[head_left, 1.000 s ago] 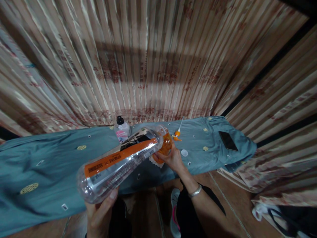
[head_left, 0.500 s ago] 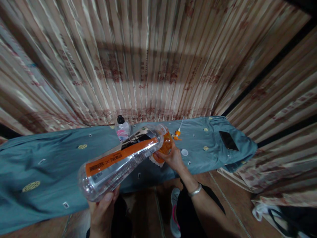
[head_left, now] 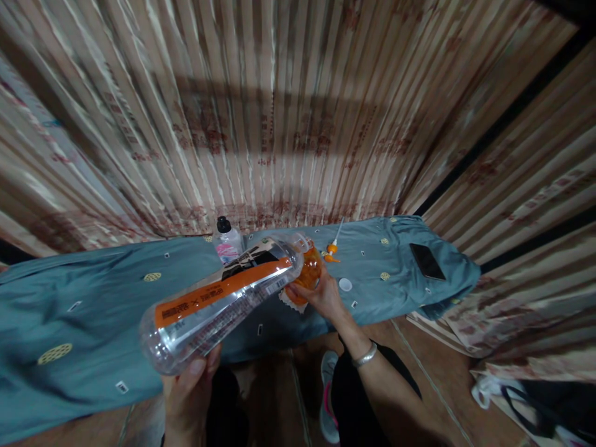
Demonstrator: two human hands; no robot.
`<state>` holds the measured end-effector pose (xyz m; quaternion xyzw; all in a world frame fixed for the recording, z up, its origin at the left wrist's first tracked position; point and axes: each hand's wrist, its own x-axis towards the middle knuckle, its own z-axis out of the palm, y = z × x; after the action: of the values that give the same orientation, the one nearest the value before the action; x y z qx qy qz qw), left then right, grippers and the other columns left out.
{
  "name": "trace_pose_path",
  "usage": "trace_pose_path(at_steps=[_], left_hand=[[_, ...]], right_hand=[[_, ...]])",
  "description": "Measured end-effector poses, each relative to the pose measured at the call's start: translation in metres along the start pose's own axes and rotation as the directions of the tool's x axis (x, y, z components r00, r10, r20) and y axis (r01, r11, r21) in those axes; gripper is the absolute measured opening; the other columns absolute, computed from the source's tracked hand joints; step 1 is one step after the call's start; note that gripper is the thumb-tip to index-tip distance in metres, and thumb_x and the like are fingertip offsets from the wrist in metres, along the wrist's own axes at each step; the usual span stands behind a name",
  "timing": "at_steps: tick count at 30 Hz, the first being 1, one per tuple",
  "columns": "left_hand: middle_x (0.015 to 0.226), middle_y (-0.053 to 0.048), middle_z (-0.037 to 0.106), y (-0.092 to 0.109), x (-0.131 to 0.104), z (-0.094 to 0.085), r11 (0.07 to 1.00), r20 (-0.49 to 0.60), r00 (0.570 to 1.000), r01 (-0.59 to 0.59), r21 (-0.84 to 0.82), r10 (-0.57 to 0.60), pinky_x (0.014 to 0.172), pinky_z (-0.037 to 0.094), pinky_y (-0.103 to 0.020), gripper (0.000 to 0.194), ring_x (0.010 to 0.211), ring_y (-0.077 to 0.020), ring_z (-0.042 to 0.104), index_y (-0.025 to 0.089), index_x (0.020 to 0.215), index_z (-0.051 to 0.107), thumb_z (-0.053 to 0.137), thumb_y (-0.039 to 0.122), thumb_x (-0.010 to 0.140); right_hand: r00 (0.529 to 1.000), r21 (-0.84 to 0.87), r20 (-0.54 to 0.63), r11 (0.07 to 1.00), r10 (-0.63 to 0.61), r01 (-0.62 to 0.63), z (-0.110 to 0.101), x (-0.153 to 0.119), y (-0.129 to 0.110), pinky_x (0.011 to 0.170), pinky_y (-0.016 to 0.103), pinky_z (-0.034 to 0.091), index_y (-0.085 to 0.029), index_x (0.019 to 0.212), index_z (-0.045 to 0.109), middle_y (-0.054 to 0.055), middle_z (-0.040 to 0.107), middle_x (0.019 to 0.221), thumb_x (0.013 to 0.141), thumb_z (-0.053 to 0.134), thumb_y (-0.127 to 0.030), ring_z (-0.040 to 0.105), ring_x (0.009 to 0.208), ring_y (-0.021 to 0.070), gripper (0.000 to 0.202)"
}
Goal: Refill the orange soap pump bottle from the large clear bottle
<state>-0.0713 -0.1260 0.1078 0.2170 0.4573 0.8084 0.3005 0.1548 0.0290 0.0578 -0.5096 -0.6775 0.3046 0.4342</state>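
Observation:
My left hand (head_left: 192,379) grips the lower end of a large clear plastic bottle (head_left: 223,298) with an orange and silver label. The bottle lies tilted, its neck end up to the right, at the mouth of a smaller orange bottle (head_left: 308,271). Around that orange bottle my right hand (head_left: 323,297) is wrapped, a silver bracelet on the wrist. Whether the two mouths touch I cannot tell. Under the orange bottle shows a crinkled pale paper (head_left: 292,303). To the right lie an orange pump top (head_left: 331,249) with its tube and a round white cap (head_left: 345,284).
A white and pink bottle with a black cap (head_left: 228,240) stands behind the large bottle. A black phone (head_left: 427,261) lies at the right end of the teal cloth (head_left: 107,323). Striped curtains (head_left: 261,124) hang behind and at the right.
The large bottle's base has shifted slightly left in view, along with my left hand. Both hands keep their holds; the whole view has moved a little.

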Motion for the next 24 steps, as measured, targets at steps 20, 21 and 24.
trace_pose_path(at_steps=[20, 21, 24], left_hand=[[0.054, 0.007, 0.042, -0.001, 0.008, -0.011, 1.000, 0.089, 0.996, -0.009, 0.024, 0.006, 0.040, 0.038, -0.022, 0.053, 0.052, -0.0127, 0.039, 0.026, 0.067, 0.059, 0.103, 0.051, 0.053], [0.054, 0.006, 0.043, -0.001, 0.007, -0.010, 1.000, 0.093, 0.996, -0.009, 0.025, 0.007, 0.040, 0.038, -0.022, 0.055, 0.052, -0.0122, 0.038, 0.025, 0.064, 0.055, 0.103, 0.052, 0.054], [0.059, 0.003, 0.054, 0.001, 0.006, -0.007, 1.000, 0.110, 0.994, -0.016, 0.024, 0.014, 0.038, 0.036, -0.022, 0.059, 0.051, -0.0107, 0.037, 0.024, 0.061, 0.052, 0.103, 0.053, 0.055]], right_hand=[[1.000, 0.027, -0.022, 1.000, 0.017, -0.016, 0.001, -0.002, -0.001, 0.099, 0.049, 0.071, -0.023, 0.133, 0.070, 0.012, 0.087, 0.123, 0.075, 0.096, -0.045, 0.085, 0.113, 0.0377, 0.067], [1.000, 0.027, -0.024, 0.999, 0.019, -0.018, 0.000, -0.002, -0.001, 0.099, 0.049, 0.071, -0.023, 0.134, 0.070, 0.012, 0.087, 0.123, 0.074, 0.096, -0.044, 0.085, 0.113, 0.0374, 0.068], [1.000, 0.021, -0.020, 1.000, 0.015, -0.014, 0.000, -0.002, -0.003, 0.101, 0.048, 0.070, -0.024, 0.136, 0.070, 0.011, 0.087, 0.123, 0.074, 0.097, -0.043, 0.085, 0.113, 0.0365, 0.071]])
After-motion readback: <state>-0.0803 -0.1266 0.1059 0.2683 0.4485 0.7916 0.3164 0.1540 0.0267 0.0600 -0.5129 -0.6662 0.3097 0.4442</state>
